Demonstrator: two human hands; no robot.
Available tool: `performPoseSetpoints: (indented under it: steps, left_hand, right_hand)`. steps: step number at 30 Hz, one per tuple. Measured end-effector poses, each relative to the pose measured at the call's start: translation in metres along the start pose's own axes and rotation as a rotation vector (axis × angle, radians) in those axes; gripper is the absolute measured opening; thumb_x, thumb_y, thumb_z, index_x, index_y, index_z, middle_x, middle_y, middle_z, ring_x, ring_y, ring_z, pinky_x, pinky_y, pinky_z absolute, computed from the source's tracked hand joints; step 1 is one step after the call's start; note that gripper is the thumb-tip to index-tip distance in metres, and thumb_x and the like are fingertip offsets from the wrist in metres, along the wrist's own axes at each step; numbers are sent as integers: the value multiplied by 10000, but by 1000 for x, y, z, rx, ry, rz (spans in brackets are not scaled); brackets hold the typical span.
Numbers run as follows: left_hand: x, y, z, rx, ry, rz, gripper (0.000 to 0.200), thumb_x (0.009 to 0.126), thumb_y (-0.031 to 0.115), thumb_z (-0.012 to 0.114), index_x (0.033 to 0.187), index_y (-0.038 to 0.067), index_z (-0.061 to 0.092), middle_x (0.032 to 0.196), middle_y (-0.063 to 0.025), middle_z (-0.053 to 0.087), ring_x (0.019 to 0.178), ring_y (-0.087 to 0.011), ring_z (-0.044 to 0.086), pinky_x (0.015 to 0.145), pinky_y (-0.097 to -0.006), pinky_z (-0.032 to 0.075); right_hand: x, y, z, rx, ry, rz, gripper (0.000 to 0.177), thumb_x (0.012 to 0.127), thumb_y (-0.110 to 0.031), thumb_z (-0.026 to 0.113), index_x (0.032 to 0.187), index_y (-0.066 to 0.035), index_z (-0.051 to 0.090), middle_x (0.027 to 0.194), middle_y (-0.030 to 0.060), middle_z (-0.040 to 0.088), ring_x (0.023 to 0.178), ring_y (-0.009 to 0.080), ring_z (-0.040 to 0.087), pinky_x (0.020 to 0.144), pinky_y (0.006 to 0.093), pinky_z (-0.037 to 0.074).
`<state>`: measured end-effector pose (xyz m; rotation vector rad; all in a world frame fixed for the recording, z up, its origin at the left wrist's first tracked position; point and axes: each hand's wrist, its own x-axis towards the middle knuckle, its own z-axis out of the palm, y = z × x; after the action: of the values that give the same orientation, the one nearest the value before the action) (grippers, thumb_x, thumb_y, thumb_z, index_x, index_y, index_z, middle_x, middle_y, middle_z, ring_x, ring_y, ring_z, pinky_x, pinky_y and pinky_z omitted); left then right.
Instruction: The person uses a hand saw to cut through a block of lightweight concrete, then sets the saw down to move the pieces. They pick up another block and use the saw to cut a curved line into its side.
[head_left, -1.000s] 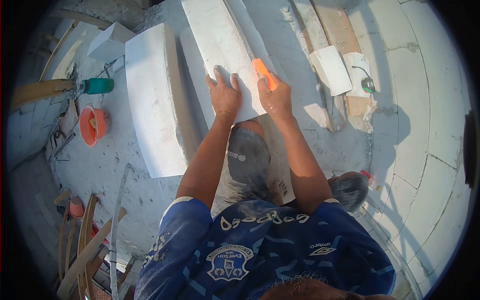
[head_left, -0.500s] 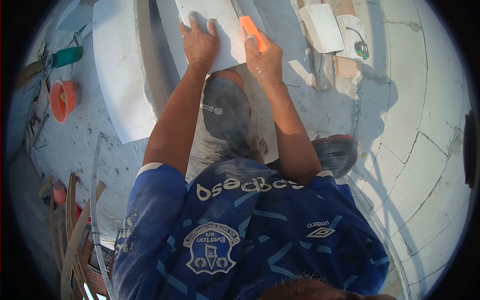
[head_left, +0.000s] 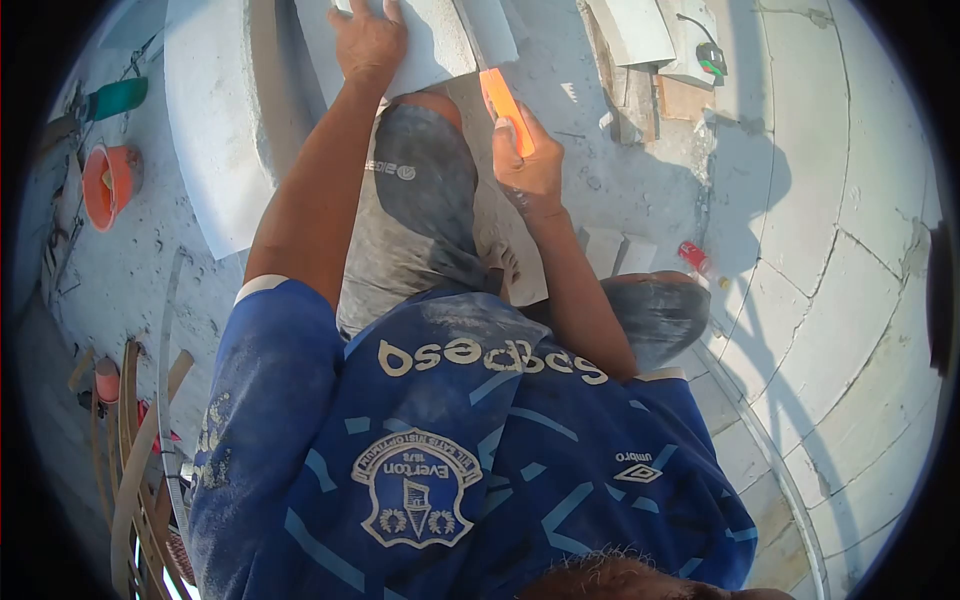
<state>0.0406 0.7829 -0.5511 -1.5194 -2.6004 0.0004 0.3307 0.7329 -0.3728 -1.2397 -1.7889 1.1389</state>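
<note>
My left hand (head_left: 370,42) lies with its fingers apart on top of a white block (head_left: 432,55), near the upper edge of the view. The block rests across my bent knee area. My right hand (head_left: 535,172) is wrapped round the orange handle of a handsaw (head_left: 506,112). The saw's thin blade runs away from me along the block's right side, and its far end is out of view. A narrow strip of white material shows just right of the blade.
A large white curved panel (head_left: 215,130) stands to the left, with an orange bucket (head_left: 108,188) beyond it. Wooden strips (head_left: 130,430) lean at lower left. At upper right, a tape measure (head_left: 711,62) sits on white block pieces. A red-labelled bottle (head_left: 693,256) lies near my knee.
My right hand has drawn the saw back towards my body, so its handle is now clear of the block's near edge. My left hand stays on the block. The view has shifted slightly.
</note>
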Motion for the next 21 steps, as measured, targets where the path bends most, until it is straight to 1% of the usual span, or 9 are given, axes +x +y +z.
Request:
performPoseSetpoints:
  steps: [1,2,3,4,6,14,16,19,21]
  left_hand:
    - [1,-5,7,4,16,9,685,1110,435,453,1445,-158,518,1466,-392,546,1347,-543,559,1128,-458,505]
    - [1,-8,14,-24,-28,-8,715,1094,476,473,1461,-137,516,1476,-381,544,1351,-548,553,1148,-461,487]
    - [4,-4,-5,-52,-74,-22,747,1079,516,494,1478,-115,514,1487,-369,543,1355,-554,547,1169,-465,469]
    - [8,2,-24,-47,-64,-7,747,1079,516,494,1478,-115,514,1487,-369,543,1355,-554,547,1169,-465,469]
    - [6,25,-122,-641,-109,-433,854,1035,653,463,1658,90,308,1580,-419,318,1293,-569,577,1122,-532,487]
    - [0,24,-118,-627,-91,-416,836,1047,626,444,1657,71,304,1583,-414,319,1272,-571,589,1114,-532,492]
    - [-3,20,-118,-608,-84,-406,826,1050,608,451,1657,67,305,1594,-408,311,1249,-557,613,1093,-527,510]
    - [8,26,-120,-598,-59,-378,816,1052,590,459,1656,63,306,1605,-402,303,1226,-542,637,1072,-522,528]
    - [7,25,-119,-623,-88,-416,834,1049,631,434,1656,76,300,1602,-417,295,1311,-584,556,1126,-548,477]
  right_hand:
    - [0,-5,-4,8,15,-10,276,963,-125,656,1198,17,685,767,184,660,620,257,689,625,367,556]
    - [-4,-12,-10,-25,-49,87,309,993,-135,634,1257,18,680,791,137,665,675,196,655,666,332,547]
    - [-10,-19,-15,-56,-112,188,343,1022,-145,611,1317,19,674,816,91,669,729,135,622,706,297,538]
    - [-26,-17,-20,-47,-95,186,343,1022,-145,611,1317,19,674,816,91,669,729,135,622,706,297,538]
    - [-60,-2,-30,-2,30,117,303,980,-152,649,1211,40,682,768,191,671,678,246,718,663,361,565]
    - [5,6,-9,-25,-17,66,319,989,-182,651,1213,43,690,757,197,690,682,258,736,657,378,564]
    - [-2,4,-13,42,7,34,319,991,-187,650,1215,35,692,764,196,694,685,264,738,657,380,564]
    - [-25,-7,-25,-22,-52,164,318,990,-192,655,1221,23,695,783,191,709,691,273,741,660,379,566]
    - [-57,-5,-33,71,83,67,316,988,-196,655,1210,27,692,783,205,705,685,329,734,655,383,566]
